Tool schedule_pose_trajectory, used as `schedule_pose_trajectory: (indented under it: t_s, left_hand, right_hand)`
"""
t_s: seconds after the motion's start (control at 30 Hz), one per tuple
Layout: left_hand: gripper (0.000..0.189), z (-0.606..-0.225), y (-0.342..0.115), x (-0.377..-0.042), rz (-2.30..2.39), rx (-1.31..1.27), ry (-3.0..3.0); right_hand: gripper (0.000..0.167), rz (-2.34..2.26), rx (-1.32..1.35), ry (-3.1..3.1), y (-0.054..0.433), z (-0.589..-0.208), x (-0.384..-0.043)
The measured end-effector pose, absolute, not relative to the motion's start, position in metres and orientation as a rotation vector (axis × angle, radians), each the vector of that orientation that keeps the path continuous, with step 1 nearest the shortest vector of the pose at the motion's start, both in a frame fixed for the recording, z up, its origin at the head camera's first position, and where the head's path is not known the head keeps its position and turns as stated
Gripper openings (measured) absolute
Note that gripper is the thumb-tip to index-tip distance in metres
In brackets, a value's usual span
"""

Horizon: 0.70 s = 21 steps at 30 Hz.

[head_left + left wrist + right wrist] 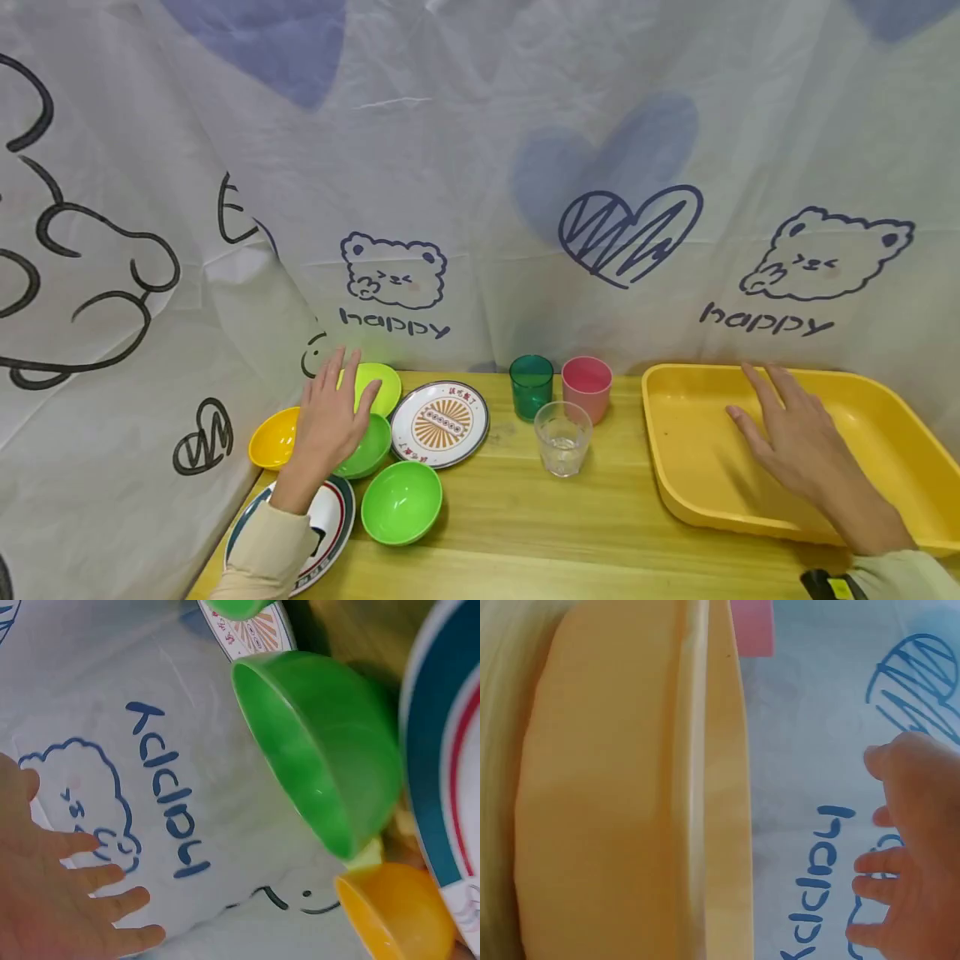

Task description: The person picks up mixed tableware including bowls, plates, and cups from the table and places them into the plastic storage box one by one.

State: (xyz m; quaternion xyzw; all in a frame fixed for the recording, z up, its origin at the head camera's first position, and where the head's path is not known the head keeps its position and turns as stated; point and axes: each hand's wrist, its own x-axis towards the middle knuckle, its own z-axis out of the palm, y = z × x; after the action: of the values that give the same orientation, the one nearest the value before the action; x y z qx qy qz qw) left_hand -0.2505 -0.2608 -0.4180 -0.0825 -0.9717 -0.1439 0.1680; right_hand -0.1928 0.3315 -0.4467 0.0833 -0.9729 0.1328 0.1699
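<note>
My left hand [330,417] hovers with spread fingers over a cluster of dishes at the left and holds nothing. Beneath and around it are a green bowl [370,450], a yellow bowl [273,440], a lime-green dish [381,387] and a white plate with a dark rim [335,525]. A second green bowl [402,502] sits just right of that plate. At the right, my right hand [798,433] is held over the yellow tray [675,450], fingers extended, nothing in it. The left wrist view shows a green bowl [322,742] beside the hand, apart from it.
Between the hands stand a dark green cup [531,392], a pink cup [587,387] and a clear cup [562,442]. A patterned white plate [440,423] lies left of them. A printed cloth [495,208] hangs behind the wooden table [510,533].
</note>
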Motion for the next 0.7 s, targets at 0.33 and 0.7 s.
schedule_pose_trajectory:
  t_s: [0.33,0.7]
  left_hand:
    - [0.052,-0.429,-0.302,-0.202,-0.597,-0.07,-2.586]
    - [0.058,-0.46,-0.354,-0.177,-0.551,0.407,-2.945]
  right_hand:
    - [0.045,0.57,0.292,-2.561,0.307,-0.443,-0.168]
    - [0.02,0.62,0.338,-2.428,0.276,-0.465,-0.154]
